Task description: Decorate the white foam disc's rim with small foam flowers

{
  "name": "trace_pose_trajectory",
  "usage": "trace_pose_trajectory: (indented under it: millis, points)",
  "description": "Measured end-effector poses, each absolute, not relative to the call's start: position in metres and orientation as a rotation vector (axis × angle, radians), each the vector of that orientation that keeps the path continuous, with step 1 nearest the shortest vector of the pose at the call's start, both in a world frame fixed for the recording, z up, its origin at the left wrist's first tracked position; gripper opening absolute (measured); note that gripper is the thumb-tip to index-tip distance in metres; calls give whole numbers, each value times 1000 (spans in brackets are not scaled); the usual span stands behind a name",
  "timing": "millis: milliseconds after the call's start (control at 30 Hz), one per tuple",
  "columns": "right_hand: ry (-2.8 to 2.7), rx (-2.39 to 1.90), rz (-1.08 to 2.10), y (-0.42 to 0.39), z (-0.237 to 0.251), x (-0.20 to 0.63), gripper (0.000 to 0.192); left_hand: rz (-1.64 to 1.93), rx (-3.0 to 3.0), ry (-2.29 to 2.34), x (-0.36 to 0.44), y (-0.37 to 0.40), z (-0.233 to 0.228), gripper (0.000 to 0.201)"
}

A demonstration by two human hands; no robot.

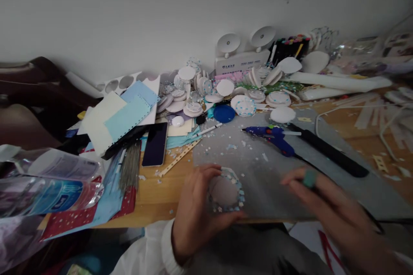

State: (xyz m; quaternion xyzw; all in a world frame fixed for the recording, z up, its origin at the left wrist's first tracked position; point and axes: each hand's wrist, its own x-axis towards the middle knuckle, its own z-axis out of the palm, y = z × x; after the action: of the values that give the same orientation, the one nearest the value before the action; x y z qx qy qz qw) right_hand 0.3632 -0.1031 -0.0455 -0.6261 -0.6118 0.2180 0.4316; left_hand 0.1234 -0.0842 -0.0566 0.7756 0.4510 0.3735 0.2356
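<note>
While it lies flat on the grey mat (258,180) | left hand (193,210) pinches round disc (225,191), no long axis | right hand (332,206) spread

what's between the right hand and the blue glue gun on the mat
In the head view, only bare grey mat dotted with small paper flecks lies between the right hand and the blue glue gun; the hand is blurred.

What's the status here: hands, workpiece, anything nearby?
Left hand holds round white disc with blue-speckled rim. Right hand hovers, empty. Blue glue gun lies beyond.
</note>
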Motion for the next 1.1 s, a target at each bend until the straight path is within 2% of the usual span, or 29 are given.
trace_pose_trajectory:
  millis: [100,233,567,800,1000,1100]
  points:
    - [-1772,-1327,774,-93,-49,338,16,1019,2144,1236,125,-91,-62,71]
    - [-1818,-1290,855,-92,-55,320,10,1015,2129,1252,125,-95,-70,73]
    - [-1828,-1353,863,-89,-60,316,15,1009,2126,1214,121,-90,-77,70]
    - [-1785,-1409,848,-82,-62,319,8,973,2160,1142,123,-73,-73,71]
    - [-1683,-1441,1079,-66,-70,325,14,920,2104,1139,125,-60,-73,73]
    - [-1683,-1418,1163,-60,-69,326,20,958,2052,1168,126,-58,-77,68]
